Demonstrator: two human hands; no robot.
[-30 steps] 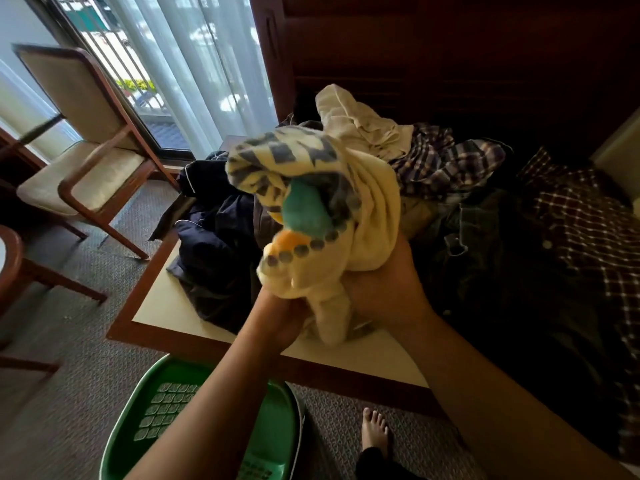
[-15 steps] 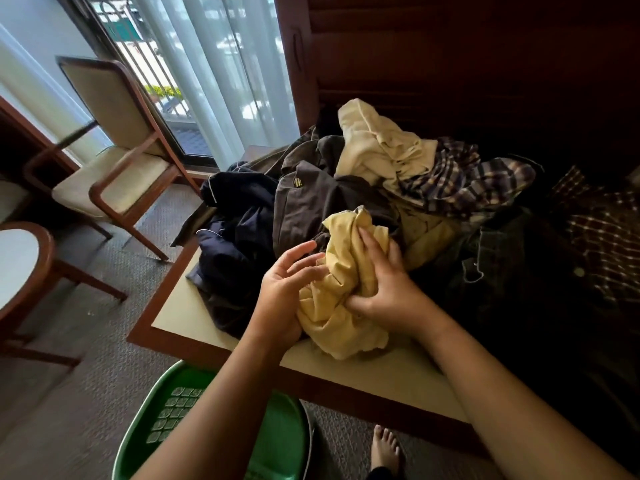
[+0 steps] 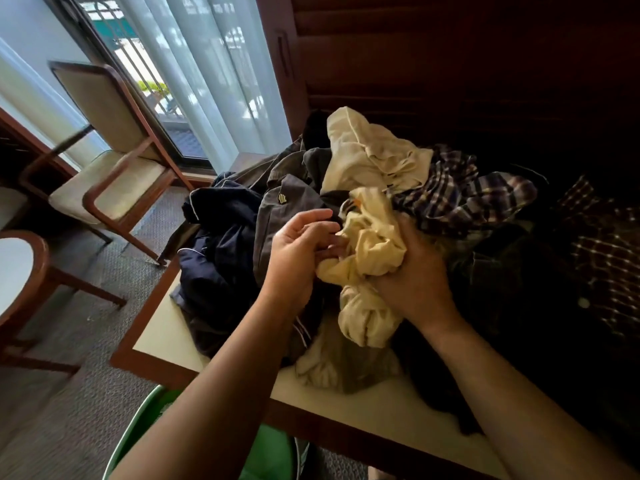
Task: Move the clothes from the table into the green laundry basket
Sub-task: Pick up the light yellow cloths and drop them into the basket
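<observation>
A heap of clothes lies on the cream-topped table (image 3: 162, 332): a navy garment (image 3: 221, 244), a grey shirt (image 3: 294, 209), a cream top (image 3: 370, 154) and a plaid shirt (image 3: 460, 195). In front of the heap my right hand (image 3: 412, 275) grips a bunched pale yellow garment (image 3: 370, 251) from the right. My left hand (image 3: 298, 251) is at the garment's left side, fingers curled into its folds. The green laundry basket (image 3: 273, 455) sits on the floor below the table's front edge, mostly hidden by my left forearm.
A wooden armchair (image 3: 110, 161) stands at the left by the glass door. A round side table (image 3: 17, 271) is at the far left. Dark wooden panelling rises behind the table. More dark and checked clothes (image 3: 606, 258) cover the right side.
The yellow garment came down from its raised, spread position and is now bunched low against the heap. Both hands stay on it and the view has shifted closer to the table.
</observation>
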